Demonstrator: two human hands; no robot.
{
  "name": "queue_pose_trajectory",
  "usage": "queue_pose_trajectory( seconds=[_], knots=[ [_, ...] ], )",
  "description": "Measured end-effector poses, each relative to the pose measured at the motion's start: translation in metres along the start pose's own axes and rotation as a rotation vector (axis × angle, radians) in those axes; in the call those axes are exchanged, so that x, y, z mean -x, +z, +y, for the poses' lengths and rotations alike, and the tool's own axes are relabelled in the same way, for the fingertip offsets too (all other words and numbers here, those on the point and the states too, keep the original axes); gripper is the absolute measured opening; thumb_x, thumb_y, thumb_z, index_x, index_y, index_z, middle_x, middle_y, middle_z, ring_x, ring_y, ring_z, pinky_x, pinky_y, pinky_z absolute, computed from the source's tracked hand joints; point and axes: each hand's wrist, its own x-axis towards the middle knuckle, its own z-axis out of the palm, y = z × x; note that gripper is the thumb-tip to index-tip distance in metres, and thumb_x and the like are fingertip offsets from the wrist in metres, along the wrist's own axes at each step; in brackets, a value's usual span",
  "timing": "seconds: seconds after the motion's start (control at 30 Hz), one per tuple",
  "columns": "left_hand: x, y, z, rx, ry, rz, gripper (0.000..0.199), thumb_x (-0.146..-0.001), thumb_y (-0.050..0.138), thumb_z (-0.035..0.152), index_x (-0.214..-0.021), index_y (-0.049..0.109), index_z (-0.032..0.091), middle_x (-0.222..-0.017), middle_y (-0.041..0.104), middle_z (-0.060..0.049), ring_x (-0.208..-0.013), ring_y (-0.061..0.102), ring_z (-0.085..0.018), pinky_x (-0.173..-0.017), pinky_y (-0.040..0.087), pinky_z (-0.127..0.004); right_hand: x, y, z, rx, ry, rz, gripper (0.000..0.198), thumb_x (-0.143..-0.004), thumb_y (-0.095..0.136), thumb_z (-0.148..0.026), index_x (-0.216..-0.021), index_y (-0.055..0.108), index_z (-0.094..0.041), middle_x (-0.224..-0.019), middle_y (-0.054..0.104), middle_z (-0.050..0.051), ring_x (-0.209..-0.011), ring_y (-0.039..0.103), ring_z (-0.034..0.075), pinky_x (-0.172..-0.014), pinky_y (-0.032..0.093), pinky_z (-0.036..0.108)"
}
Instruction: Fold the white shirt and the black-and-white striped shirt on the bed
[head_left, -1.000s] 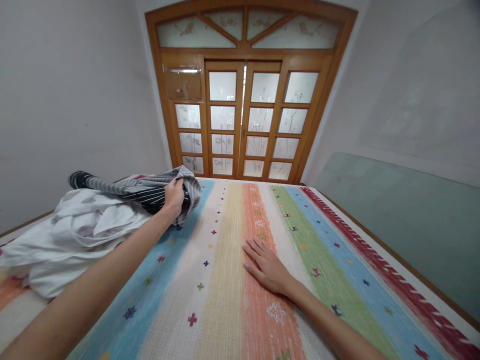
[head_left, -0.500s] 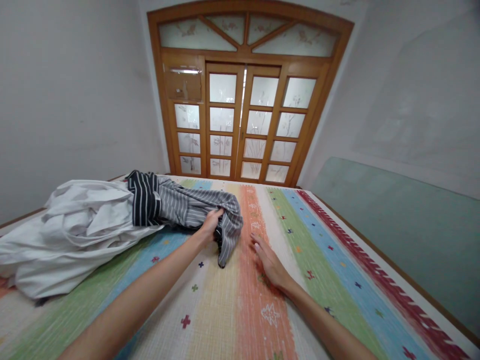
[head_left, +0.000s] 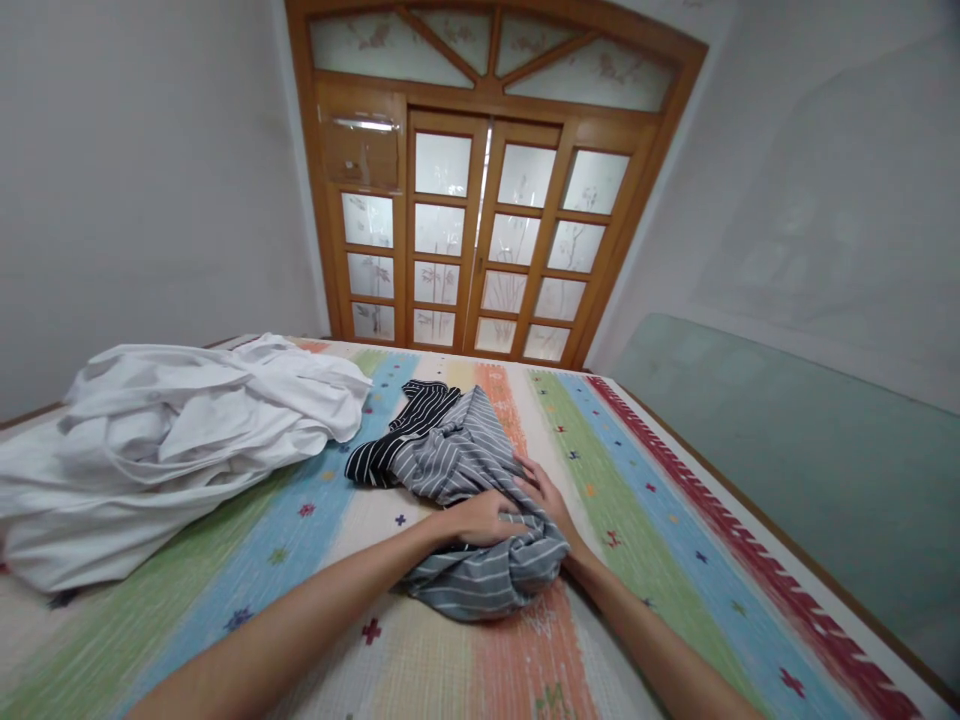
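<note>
A crumpled grey garment [head_left: 465, 455] with white pinstripes and black striped parts lies bunched on a colourful striped bed cover [head_left: 420, 660]. My left hand [head_left: 480, 518] is closed on its near part, the fingertips sunk in the folds. At the garment's right edge, my right hand [head_left: 551, 500] holds the cloth, some fingers showing on top and the rest hidden by fabric. To the left lies a heap of white cloth [head_left: 195, 420], apart from both hands. What kind of garment the striped one is cannot be made out.
A pale green headboard-like panel [head_left: 780, 400] runs along the right side of the bed. Beyond the far edge stand wooden doors [head_left: 480, 230] with frosted panes. Plain walls [head_left: 150, 180] rise on both sides.
The striped garment has come away from the white heap, moving right and nearer to me in my left hand. My right hand, empty before, is now on the garment.
</note>
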Motion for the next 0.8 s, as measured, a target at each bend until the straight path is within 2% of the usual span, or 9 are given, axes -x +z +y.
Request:
queue_pose_trajectory(
  seconds=[0.07, 0.2, 0.3, 0.4, 0.47, 0.53, 0.63, 0.7, 0.8],
  knots=[
    [0.007, -0.001, 0.003, -0.116, 0.034, 0.009, 0.031, -0.072, 0.061, 0.050, -0.061, 0.065, 0.022, -0.073, 0.068, -0.005, -0.073, 0.062, -0.026, -0.072, 0.048, -0.036, 0.000, 0.001, -0.002, 0.153, -0.087, -0.102, 0.049, -0.091, 0.044, -0.052, -0.126, 0.060, -0.021, -0.134, 0.058, 0.011, -0.127, 0.049, 0.028, -0.109, 0.035, 0.050],
    [0.025, -0.013, 0.007, -0.534, 0.018, 0.059, 0.032, -0.073, 0.061, 0.053, -0.067, 0.069, 0.023, -0.077, 0.070, -0.013, -0.075, 0.065, -0.030, -0.073, 0.049, -0.040, 0.005, -0.006, -0.022, 0.555, -0.231, -0.321, 0.033, -0.093, 0.046, -0.036, -0.110, 0.069, -0.020, -0.129, 0.062, 0.011, -0.124, 0.052, 0.028, -0.102, 0.040, 0.048],
    [0.044, -0.036, 0.006, -0.799, -0.092, 0.153, 0.038, -0.078, 0.057, 0.052, -0.083, 0.074, 0.018, -0.087, 0.071, -0.019, -0.086, 0.066, -0.035, -0.078, 0.049, -0.042, 0.014, -0.015, -0.047, 0.856, -0.251, -0.395, 0.027, -0.094, 0.045, -0.024, -0.099, 0.071, -0.018, -0.114, 0.069, 0.013, -0.108, 0.060, 0.027, -0.091, 0.045, 0.041],
    [0.064, -0.064, 0.001, -0.956, -0.259, 0.290, 0.039, -0.082, 0.054, 0.048, -0.089, 0.073, 0.014, -0.094, 0.070, -0.022, -0.093, 0.066, -0.037, -0.082, 0.049, -0.043, 0.024, -0.022, -0.066, 1.030, -0.209, -0.462, 0.030, -0.093, 0.042, -0.016, -0.086, 0.071, -0.016, -0.092, 0.072, 0.014, -0.091, 0.065, 0.024, -0.080, 0.047, 0.033],
    [0.076, -0.081, -0.004, -1.001, -0.329, 0.336, 0.038, -0.083, 0.054, 0.046, -0.086, 0.073, 0.013, -0.092, 0.069, -0.023, -0.091, 0.066, -0.038, -0.081, 0.049, -0.044, 0.030, -0.023, -0.073, 1.086, -0.182, -0.496, 0.030, -0.091, 0.042, -0.013, -0.083, 0.071, -0.015, -0.086, 0.072, 0.014, -0.084, 0.067, 0.023, -0.075, 0.047, 0.030],
    [0.085, -0.096, -0.007, -1.001, -0.324, 0.401, 0.036, -0.082, 0.054, 0.045, -0.084, 0.071, 0.013, -0.089, 0.070, -0.022, -0.089, 0.066, -0.036, -0.080, 0.048, -0.042, 0.035, -0.022, -0.080, 1.127, -0.156, -0.527, 0.030, -0.089, 0.043, -0.013, -0.081, 0.072, -0.015, -0.082, 0.072, 0.015, -0.081, 0.069, 0.023, -0.071, 0.047, 0.029],
    [0.094, -0.116, -0.006, -0.881, -0.278, 0.629, 0.032, -0.085, 0.046, 0.042, -0.079, 0.066, 0.017, -0.083, 0.070, -0.012, -0.083, 0.066, -0.027, -0.078, 0.047, -0.034, 0.040, -0.015, -0.095, 1.176, -0.139, -0.586, 0.033, -0.089, 0.044, -0.019, -0.079, 0.075, -0.015, -0.078, 0.073, 0.017, -0.076, 0.070, 0.027, -0.066, 0.048, 0.031],
    [0.095, -0.131, -0.004, -0.779, -0.306, 0.790, 0.037, -0.090, 0.034, 0.038, -0.079, 0.063, 0.018, -0.083, 0.070, -0.008, -0.082, 0.065, -0.022, -0.078, 0.046, -0.030, 0.042, -0.010, -0.111, 1.174, -0.146, -0.622, 0.036, -0.090, 0.044, -0.026, -0.079, 0.076, -0.015, -0.077, 0.073, 0.018, -0.074, 0.071, 0.028, -0.064, 0.049, 0.033],
    [0.090, -0.153, -0.008, -0.748, -0.399, 0.876, 0.036, -0.089, 0.032, 0.034, -0.084, 0.063, 0.016, -0.094, 0.070, -0.012, -0.092, 0.064, -0.025, -0.082, 0.045, -0.031, 0.037, 0.000, -0.138, 1.125, -0.165, -0.691, 0.036, -0.087, 0.047, -0.033, -0.080, 0.077, -0.015, -0.079, 0.074, 0.018, -0.074, 0.071, 0.028, -0.064, 0.050, 0.033]
  ],
)
